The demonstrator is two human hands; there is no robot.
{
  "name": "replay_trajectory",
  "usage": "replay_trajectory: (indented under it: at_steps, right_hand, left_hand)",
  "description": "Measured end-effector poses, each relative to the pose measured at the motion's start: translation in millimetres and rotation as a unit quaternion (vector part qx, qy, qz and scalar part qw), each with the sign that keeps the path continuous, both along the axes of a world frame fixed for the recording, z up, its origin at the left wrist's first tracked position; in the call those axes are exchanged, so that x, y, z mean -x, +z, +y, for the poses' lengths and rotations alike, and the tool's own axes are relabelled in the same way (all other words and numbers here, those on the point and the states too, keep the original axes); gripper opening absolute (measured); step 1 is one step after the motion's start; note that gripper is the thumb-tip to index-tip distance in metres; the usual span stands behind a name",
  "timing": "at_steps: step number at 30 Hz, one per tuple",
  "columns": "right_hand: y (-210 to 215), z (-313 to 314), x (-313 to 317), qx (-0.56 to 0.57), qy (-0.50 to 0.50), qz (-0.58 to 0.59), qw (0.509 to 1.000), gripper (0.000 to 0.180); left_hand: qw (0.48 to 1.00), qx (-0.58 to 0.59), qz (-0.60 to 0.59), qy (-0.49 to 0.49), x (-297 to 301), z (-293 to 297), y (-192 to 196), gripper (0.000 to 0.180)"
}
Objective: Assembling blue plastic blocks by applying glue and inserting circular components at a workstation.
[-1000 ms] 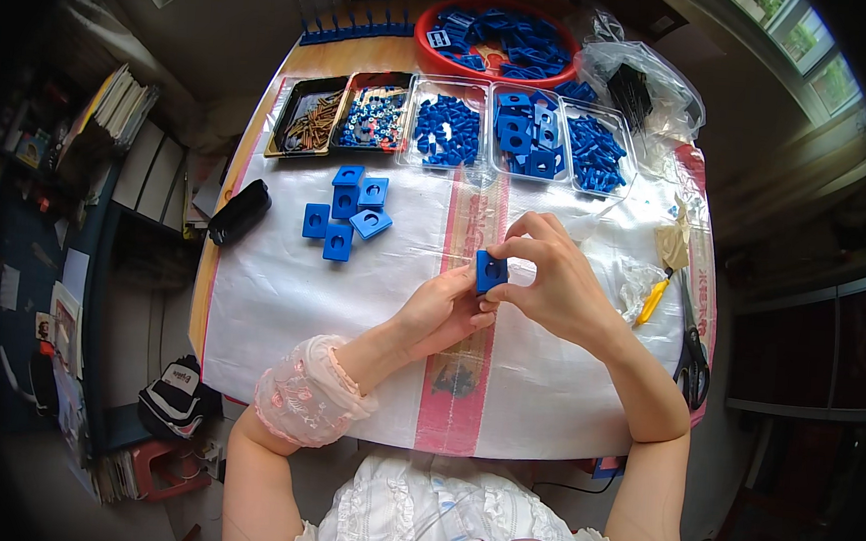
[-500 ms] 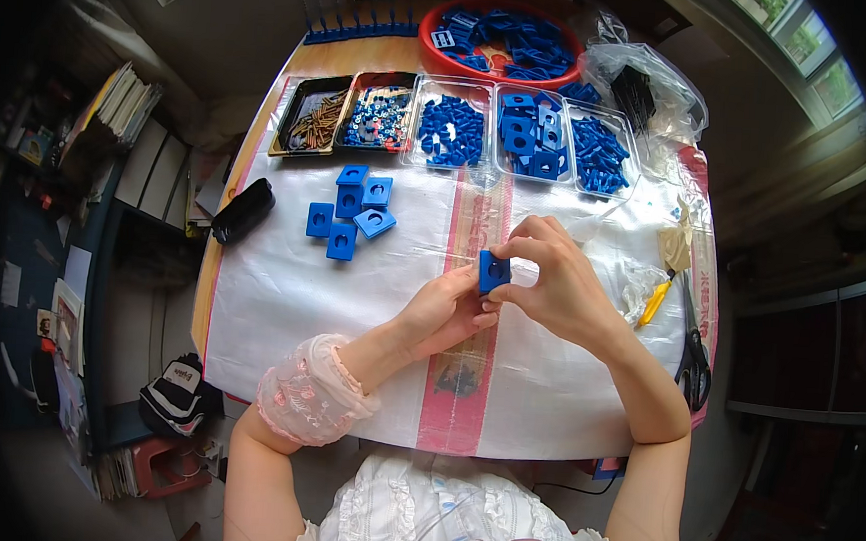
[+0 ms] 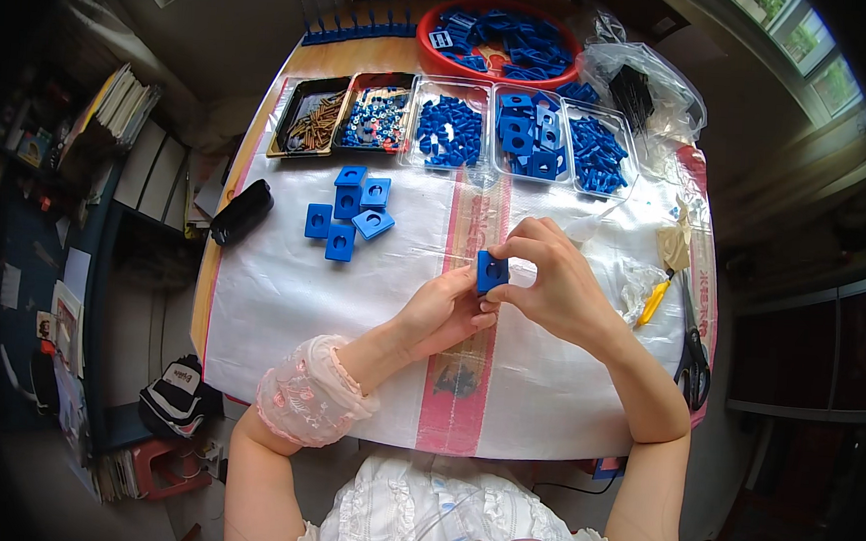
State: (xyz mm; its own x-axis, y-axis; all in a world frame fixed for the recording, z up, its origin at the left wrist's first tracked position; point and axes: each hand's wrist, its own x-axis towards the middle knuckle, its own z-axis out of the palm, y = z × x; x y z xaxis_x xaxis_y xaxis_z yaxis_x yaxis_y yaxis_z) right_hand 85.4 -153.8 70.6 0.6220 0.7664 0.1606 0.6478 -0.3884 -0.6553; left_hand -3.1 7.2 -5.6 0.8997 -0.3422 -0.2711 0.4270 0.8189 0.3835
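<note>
Both hands meet over the middle of the white sheet (image 3: 303,292). My right hand (image 3: 549,281) and my left hand (image 3: 443,312) together grip one small blue square block with a round hole (image 3: 491,270); the left fingers press on its lower left side, the right fingers wrap its top and right side. A cluster of several like blue blocks (image 3: 349,212) lies on the sheet to the upper left, apart from both hands.
A row of trays at the far edge holds brown parts (image 3: 311,124), mixed washers (image 3: 375,118) and blue pieces (image 3: 451,131). A red basin of blue parts (image 3: 501,42), a clear bag (image 3: 635,80), a black case (image 3: 242,211), scissors (image 3: 693,356) and a yellow-handled tool (image 3: 653,302) lie about.
The hands and the blue block stay nearly in place; the fingers have shifted slightly around the block.
</note>
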Motion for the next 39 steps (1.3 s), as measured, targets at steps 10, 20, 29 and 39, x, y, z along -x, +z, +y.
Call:
replay_trajectory:
  at_steps: [10, 20, 29, 39]
  right_hand:
    - [-0.2, 0.0, -0.2, 0.0, -0.001, 0.004, 1.0, 0.032]
    - [-1.8, 0.5, -0.7, -0.001, -0.002, 0.005, 1.0, 0.033]
    - [-3.4, 0.3, -1.4, 0.0, -0.002, 0.006, 1.0, 0.034]
    - [-2.8, 0.6, -1.8, 0.006, -0.007, 0.018, 1.0, 0.034]
  left_hand:
    - [1.0, -0.005, 0.011, 0.006, 0.0, -0.7, 2.2, 0.025]
    - [1.0, 0.002, 0.01, 0.006, -0.5, -0.7, 1.6, 0.025]
    - [1.0, 0.001, 0.01, 0.005, -0.5, -0.9, 3.2, 0.025]
    - [1.0, 0.007, 0.007, 0.002, -0.2, -0.1, 1.2, 0.025]
